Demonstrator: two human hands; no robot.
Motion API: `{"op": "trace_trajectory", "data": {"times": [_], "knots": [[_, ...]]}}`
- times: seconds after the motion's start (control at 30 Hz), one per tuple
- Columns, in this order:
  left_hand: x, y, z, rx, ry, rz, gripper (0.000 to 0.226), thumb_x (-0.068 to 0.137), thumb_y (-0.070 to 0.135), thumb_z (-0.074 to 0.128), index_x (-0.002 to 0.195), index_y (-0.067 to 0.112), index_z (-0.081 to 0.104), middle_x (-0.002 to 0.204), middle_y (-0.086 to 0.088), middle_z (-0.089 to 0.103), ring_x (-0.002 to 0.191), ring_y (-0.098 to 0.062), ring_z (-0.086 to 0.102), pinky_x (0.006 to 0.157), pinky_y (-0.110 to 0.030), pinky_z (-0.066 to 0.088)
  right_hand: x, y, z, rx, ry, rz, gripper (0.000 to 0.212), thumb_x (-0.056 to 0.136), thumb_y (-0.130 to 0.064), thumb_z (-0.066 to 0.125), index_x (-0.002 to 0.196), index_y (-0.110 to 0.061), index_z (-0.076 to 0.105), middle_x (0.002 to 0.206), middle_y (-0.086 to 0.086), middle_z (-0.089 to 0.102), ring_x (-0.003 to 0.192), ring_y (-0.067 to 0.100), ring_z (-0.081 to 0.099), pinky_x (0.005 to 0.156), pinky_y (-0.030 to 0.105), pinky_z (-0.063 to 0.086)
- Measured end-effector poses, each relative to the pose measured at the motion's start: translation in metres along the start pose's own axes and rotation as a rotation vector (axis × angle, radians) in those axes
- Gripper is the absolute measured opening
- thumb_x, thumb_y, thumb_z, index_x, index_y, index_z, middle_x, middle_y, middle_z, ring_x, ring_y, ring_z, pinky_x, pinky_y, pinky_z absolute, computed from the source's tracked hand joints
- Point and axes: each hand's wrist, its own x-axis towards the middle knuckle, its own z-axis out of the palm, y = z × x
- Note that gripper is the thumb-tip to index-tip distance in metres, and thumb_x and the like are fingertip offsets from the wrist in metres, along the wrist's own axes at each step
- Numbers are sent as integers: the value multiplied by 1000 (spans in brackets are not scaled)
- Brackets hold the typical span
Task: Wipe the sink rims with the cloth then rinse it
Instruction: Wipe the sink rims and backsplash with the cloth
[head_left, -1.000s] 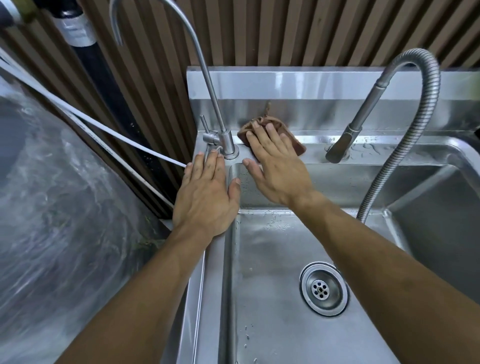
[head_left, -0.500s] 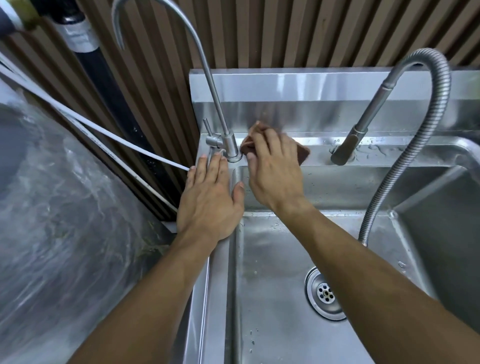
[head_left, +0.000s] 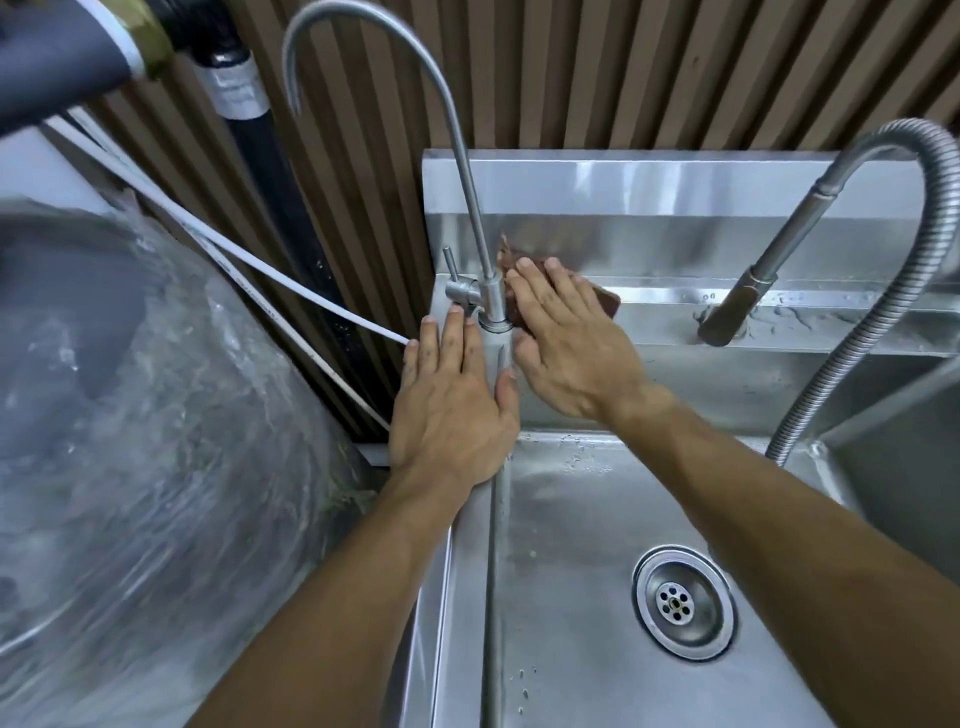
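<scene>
A brown cloth (head_left: 605, 304) lies on the back rim (head_left: 670, 317) of the steel sink, beside the base of the thin gooseneck tap (head_left: 491, 312). My right hand (head_left: 566, 343) presses flat on the cloth with straight fingers, covering most of it. My left hand (head_left: 454, 400) rests flat on the sink's left rim (head_left: 470, 519), fingertips near the tap's base. The basin drain (head_left: 684, 603) sits below my right forearm.
A flexible spiral-hose tap (head_left: 878, 249) arches over the basin at right, its head resting at the back rim. A plastic-wrapped bulk (head_left: 145, 415), a white hose (head_left: 291, 291) and a black pipe (head_left: 280, 208) stand left of the sink. Slatted wall behind.
My right hand slid the cloth left along the back rim, up against the thin tap's base. My left hand stayed on the left rim.
</scene>
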Motion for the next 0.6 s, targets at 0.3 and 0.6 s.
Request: {"op": "trace_trajectory", "data": {"times": [0.3, 0.6], "knots": [[-3, 1, -1, -46, 34, -4, 71, 105, 47, 25, 164, 10, 8, 173, -7, 1, 159, -27, 1, 130, -41, 2, -3, 34, -11, -93, -176, -167, 69, 105, -53, 17, 166, -21, 5, 174, -2, 2, 160, 16, -7, 128, 32, -10], [-3, 1, -1, -50, 23, 10, 70, 105, 45, 24, 164, 10, 10, 173, -8, 5, 159, -27, 0, 130, -43, 3, 83, 29, -59, -675, -334, -684, 83, 98, -72, 1, 162, -20, -13, 171, 2, -14, 149, 11, -27, 121, 32, -22]]}}
